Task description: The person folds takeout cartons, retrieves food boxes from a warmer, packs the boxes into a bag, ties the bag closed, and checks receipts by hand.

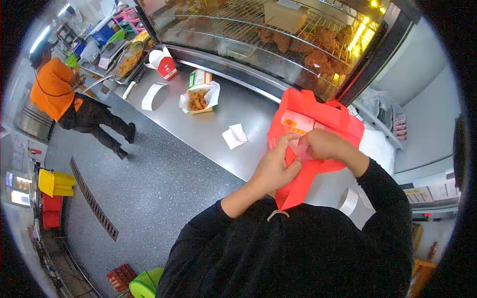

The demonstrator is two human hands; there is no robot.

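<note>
A red fabric bag [343, 121] with handles lies on the steel counter's right part, close to my body. My left hand [276, 166] is closed on the bag's near edge, thumb and fingers together. Beside it my right hand [320, 144] is closed at the bag's opening; a small pinkish piece shows by its fingertips, too unclear to name. Between the hands and the far side of the bag sits a white and orange printed item [297, 121]. Left of the bag lies a folded white napkin [235, 136].
Farther left on the counter [189, 134] stand an open box of fried food [198, 99], a red and white carton [164, 64] and a curled receipt [150, 97]. A heated glass cabinet [248, 39] borders the back. A person [54, 87] in orange stands at far left.
</note>
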